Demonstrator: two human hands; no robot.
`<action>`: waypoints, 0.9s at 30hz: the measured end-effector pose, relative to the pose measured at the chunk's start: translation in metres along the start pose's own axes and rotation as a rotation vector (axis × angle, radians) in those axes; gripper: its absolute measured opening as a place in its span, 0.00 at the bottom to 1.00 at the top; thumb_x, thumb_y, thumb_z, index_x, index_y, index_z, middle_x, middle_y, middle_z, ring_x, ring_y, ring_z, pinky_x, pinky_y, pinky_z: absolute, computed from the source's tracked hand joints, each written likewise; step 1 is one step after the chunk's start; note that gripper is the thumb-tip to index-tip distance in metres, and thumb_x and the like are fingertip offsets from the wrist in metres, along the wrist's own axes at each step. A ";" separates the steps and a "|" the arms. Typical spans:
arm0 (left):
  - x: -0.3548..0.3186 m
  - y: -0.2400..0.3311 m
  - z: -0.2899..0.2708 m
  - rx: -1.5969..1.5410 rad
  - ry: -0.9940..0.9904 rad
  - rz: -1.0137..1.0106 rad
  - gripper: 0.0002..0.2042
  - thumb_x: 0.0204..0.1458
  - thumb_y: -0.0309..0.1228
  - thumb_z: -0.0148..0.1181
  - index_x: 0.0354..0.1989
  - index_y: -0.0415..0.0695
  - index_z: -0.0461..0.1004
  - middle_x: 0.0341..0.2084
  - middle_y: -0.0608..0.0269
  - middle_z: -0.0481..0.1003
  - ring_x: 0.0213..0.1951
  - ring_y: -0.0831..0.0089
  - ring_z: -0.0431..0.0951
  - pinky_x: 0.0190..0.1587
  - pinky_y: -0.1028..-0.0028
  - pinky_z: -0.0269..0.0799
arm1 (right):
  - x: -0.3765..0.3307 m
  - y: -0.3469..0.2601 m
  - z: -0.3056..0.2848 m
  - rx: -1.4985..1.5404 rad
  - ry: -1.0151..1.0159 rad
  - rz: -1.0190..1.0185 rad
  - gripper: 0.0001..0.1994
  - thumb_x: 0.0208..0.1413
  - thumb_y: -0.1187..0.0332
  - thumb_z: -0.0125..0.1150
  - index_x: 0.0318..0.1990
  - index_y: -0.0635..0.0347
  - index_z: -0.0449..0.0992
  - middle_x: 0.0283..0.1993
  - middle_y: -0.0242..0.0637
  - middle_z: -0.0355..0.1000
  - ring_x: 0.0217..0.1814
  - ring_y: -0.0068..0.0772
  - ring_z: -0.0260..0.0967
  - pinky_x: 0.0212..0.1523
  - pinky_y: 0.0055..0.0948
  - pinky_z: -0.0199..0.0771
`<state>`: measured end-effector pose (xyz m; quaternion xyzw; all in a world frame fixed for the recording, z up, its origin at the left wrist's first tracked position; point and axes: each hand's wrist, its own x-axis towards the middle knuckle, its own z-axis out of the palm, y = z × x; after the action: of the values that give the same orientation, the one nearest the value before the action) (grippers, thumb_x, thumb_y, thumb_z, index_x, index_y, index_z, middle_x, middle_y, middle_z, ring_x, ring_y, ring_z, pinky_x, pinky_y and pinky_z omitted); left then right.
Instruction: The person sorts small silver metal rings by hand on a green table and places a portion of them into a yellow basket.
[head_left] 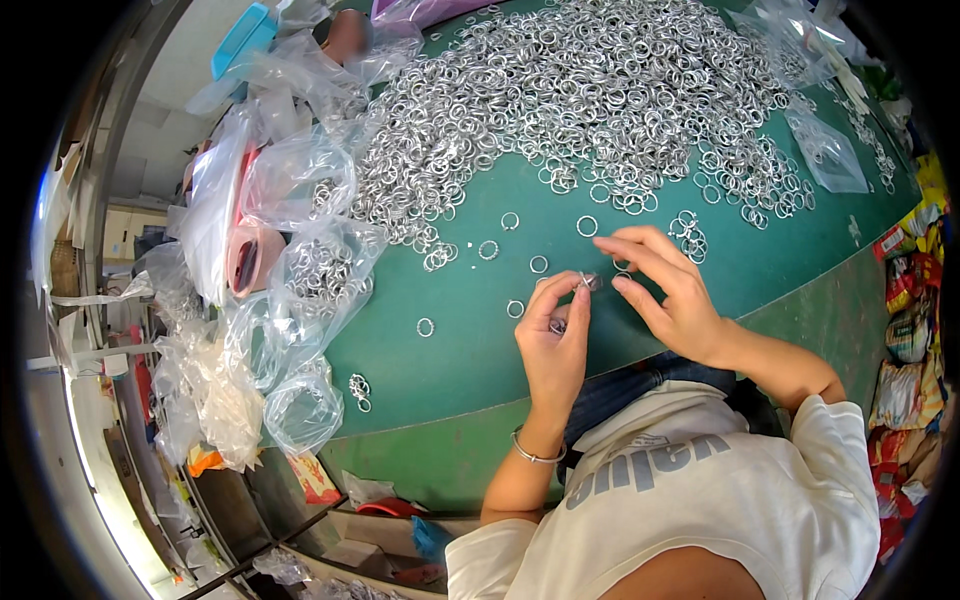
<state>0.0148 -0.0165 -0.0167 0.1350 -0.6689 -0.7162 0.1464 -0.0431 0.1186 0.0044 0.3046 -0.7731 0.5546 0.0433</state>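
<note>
Near the centre of the frame, the left hand (553,350) has its grip pinched closed, thumb against fingertips, on a small silver-coloured metal ring (589,282), seen almost edge-on; more shiny metal shows in the palm, too covered to count. Just right of it, the right hand (680,300) has its grip parted, index finger well apart from the thumb; small rings show in that gap, and whether the fingers touch them I cannot tell. Across the top of the frame a broad heap of silver-coloured metal rings (620,95) covers the green, smooth-topped worktop (450,370), with a small cluster of silver-coloured rings (690,240) lying just above the right hand. Each ring looks light and stiff, probably slippery where polished, and thin enough to bend if squeezed hard. The outer band, taken between thumb and forefinger pads on opposite sides, should give the surest hold; rings lying flat may need tipping up by one edge.
</note>
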 end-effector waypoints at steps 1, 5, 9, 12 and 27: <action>0.000 0.004 -0.001 0.021 -0.033 0.015 0.05 0.52 0.22 0.57 0.36 0.35 0.75 0.29 0.69 0.73 0.17 0.92 0.61 0.16 0.89 0.49 | 0.004 0.000 -0.001 -0.049 -0.033 -0.054 0.15 0.48 0.79 0.56 0.46 0.65 0.71 0.34 0.42 0.70 0.38 0.43 0.66 0.44 0.33 0.66; 0.000 0.010 -0.007 0.109 -0.112 0.014 0.06 0.51 0.20 0.56 0.37 0.34 0.74 0.31 0.67 0.73 0.22 0.90 0.65 0.21 0.88 0.57 | 0.005 0.008 -0.004 0.101 -0.236 0.045 0.14 0.49 0.77 0.58 0.45 0.65 0.71 0.32 0.38 0.71 0.35 0.34 0.68 0.38 0.28 0.68; 0.000 0.013 -0.005 -0.067 -0.066 -0.050 0.09 0.51 0.21 0.57 0.41 0.35 0.72 0.31 0.67 0.74 0.19 0.92 0.63 0.17 0.89 0.52 | 0.002 0.010 -0.001 0.543 -0.244 0.409 0.07 0.52 0.75 0.58 0.39 0.65 0.71 0.31 0.34 0.71 0.31 0.22 0.68 0.33 0.21 0.69; -0.001 0.011 -0.003 -0.287 -0.011 -0.185 0.11 0.51 0.21 0.57 0.43 0.36 0.69 0.31 0.66 0.74 0.19 0.92 0.62 0.18 0.89 0.52 | 0.003 0.011 -0.001 0.734 -0.242 0.570 0.05 0.54 0.73 0.57 0.35 0.65 0.71 0.30 0.34 0.72 0.31 0.19 0.69 0.34 0.19 0.70; -0.006 -0.004 0.000 0.429 0.125 0.497 0.06 0.43 0.19 0.63 0.31 0.35 0.75 0.30 0.64 0.72 0.17 0.87 0.59 0.19 0.84 0.53 | -0.005 0.017 0.015 0.642 -0.124 0.480 0.06 0.58 0.71 0.54 0.33 0.64 0.69 0.28 0.27 0.67 0.25 0.13 0.60 0.27 0.16 0.62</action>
<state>0.0202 -0.0139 -0.0202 0.0390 -0.8066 -0.4917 0.3257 -0.0436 0.1111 -0.0171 0.1467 -0.6110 0.7427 -0.2314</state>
